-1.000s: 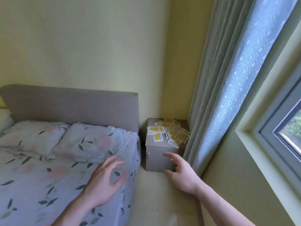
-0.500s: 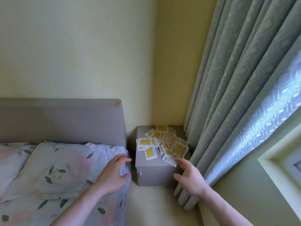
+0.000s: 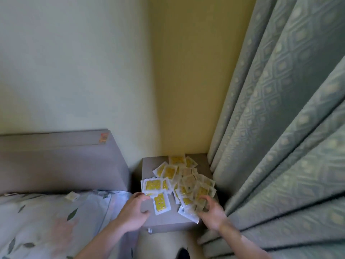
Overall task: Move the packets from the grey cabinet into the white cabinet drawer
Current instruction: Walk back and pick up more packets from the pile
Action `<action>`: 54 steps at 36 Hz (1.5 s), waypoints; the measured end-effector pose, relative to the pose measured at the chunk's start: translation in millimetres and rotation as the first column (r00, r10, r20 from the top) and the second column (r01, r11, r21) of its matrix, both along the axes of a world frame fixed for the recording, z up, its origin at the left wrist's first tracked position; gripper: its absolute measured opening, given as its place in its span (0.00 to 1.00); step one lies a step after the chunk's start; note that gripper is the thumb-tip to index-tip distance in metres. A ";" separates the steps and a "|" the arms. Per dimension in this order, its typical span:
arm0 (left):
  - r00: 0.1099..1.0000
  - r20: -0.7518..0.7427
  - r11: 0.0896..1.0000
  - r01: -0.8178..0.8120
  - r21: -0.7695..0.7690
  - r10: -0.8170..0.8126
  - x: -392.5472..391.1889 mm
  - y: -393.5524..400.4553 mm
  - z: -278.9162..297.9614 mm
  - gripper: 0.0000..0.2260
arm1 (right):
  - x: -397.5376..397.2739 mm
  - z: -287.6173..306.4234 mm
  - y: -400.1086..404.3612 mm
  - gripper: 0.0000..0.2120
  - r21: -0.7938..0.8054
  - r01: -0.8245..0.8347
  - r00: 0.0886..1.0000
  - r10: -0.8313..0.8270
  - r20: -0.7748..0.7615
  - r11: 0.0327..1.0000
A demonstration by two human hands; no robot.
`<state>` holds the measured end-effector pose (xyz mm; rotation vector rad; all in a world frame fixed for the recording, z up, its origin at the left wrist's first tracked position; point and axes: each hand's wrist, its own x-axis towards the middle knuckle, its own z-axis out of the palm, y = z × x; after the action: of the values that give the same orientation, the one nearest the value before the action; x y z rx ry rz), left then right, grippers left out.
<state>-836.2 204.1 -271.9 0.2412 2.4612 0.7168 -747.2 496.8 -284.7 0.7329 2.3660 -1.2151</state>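
Several yellow-and-white packets (image 3: 179, 184) lie in a loose pile on top of the small grey cabinet (image 3: 149, 165) in the room corner. My left hand (image 3: 133, 214) is at the cabinet's front left, its curved fingertips touching the edge of the leftmost packets and nothing between fingers and thumb. One packet (image 3: 161, 203) lies just right of that hand. My right hand (image 3: 211, 212) is at the front right, fingers and thumb curled down round packets at the pile's near edge. The white cabinet is not in view.
A bed with a floral cover (image 3: 46, 221) and a grey headboard (image 3: 61, 161) stands directly left of the cabinet. Heavy grey-green curtains (image 3: 280, 146) hang against its right side. Yellow walls (image 3: 179, 81) meet behind it. A small handle (image 3: 150, 230) shows on the cabinet front.
I have moved closer to the cabinet. My left hand left the bed and reached the cabinet top. My right hand moved onto the pile and curled round packets.
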 end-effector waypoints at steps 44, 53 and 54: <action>0.925 -0.257 0.916 0.175 -0.360 -0.278 -195.0 38.7 -311.0 0.40 | -139.2 -263.1 38.8 0.47 0.219 0.582 0.761 -0.619 0.194 0.783; 0.940 -0.323 0.958 0.012 -0.286 -0.108 -186.9 32.0 -302.3 0.25 | -113.1 -255.9 37.3 0.07 0.197 0.517 0.839 -0.539 0.073 0.833; 0.946 -0.319 0.965 -0.038 -0.261 -0.049 -185.8 31.0 -297.0 0.24 | -109.8 -252.9 35.7 0.07 0.157 0.543 0.832 -0.554 0.038 0.825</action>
<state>-1022.0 235.2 -568.9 0.2815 2.8329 0.3582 -857.0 532.4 -537.5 1.5669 2.2552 -1.1936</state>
